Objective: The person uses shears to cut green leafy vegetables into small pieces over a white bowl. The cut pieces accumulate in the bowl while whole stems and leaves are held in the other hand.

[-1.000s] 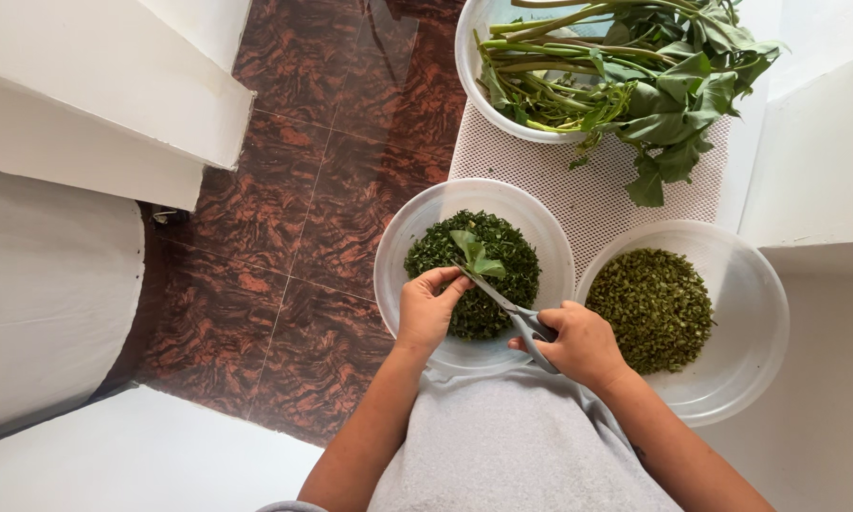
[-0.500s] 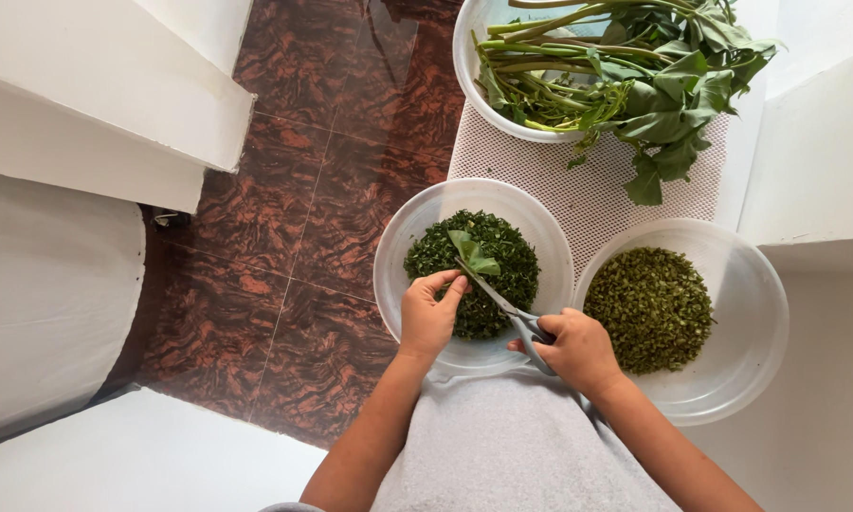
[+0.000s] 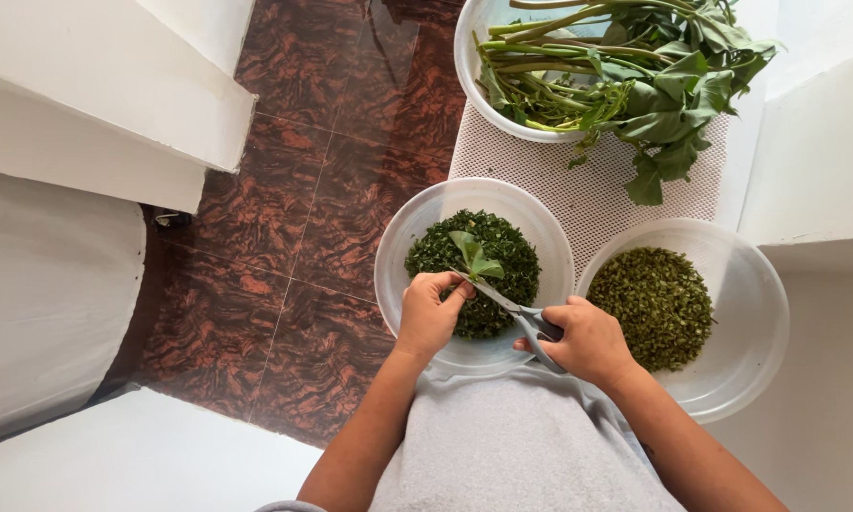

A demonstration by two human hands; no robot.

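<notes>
Right, the left hand [image 3: 428, 315] pinches a small bunch of leaves [image 3: 474, 254] by the stems, fingertips pressed together, holding it over the middle bowl [image 3: 398, 248]. The right hand [image 3: 588, 339] is curled tight through the grey handles of the scissors [image 3: 514, 311], and the blades reach up and left to the stems just beside the left fingertips. How far the blades are apart, I cannot tell. Under the leaves lies a heap of dark chopped greens [image 3: 502, 284]. Just to the right, touching rims, a second clear bowl [image 3: 751, 284] holds paler chopped bits [image 3: 656, 305]. Further back, a white bowl [image 3: 466, 57] carries long stalks [image 3: 626, 76] whose leaves spill over onto the mesh mat [image 3: 578, 190]. Brown marbled floor [image 3: 313, 190] shows on the left.
</notes>
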